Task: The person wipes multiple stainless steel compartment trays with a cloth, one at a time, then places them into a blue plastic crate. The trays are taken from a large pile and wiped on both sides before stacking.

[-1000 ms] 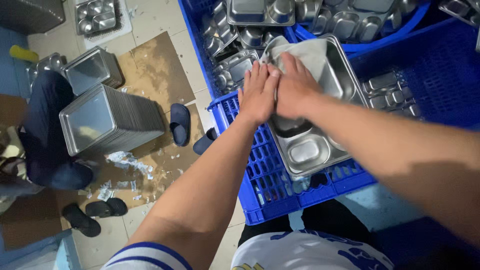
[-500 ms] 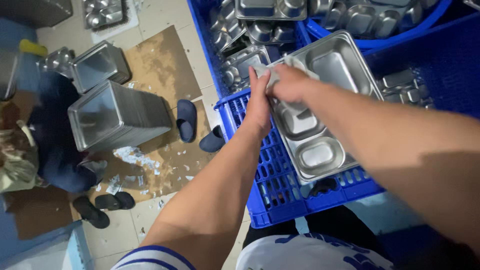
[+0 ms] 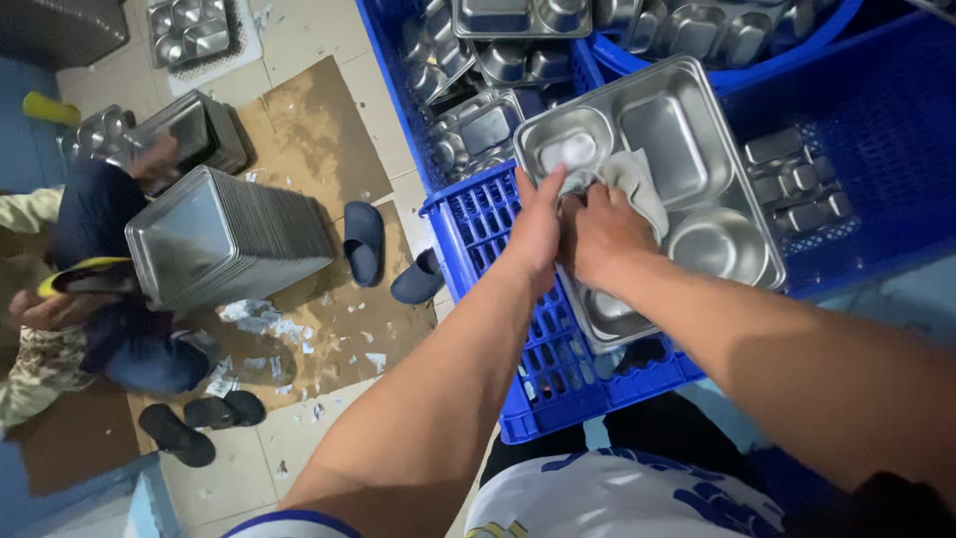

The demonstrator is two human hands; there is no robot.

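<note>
Both hands are on a shiny steel compartment tray (image 3: 687, 179) lying across the near left corner of a blue slatted plastic crate (image 3: 518, 329). The left hand (image 3: 538, 224) grips the tray's edge, and the right hand (image 3: 602, 234) is clenched around a crumpled grey cloth (image 3: 637, 184) pressed into it.

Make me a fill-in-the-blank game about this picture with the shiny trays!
1. The right hand presses a grey ___ onto the compartmented steel tray.
2. That tray rests on a plastic crate coloured ___.
3. The left hand grips the tray's ___ edge.
4. On the floor, a tall stack of steel trays lies on its ___.

Missing words: cloth; blue; left; side
</note>
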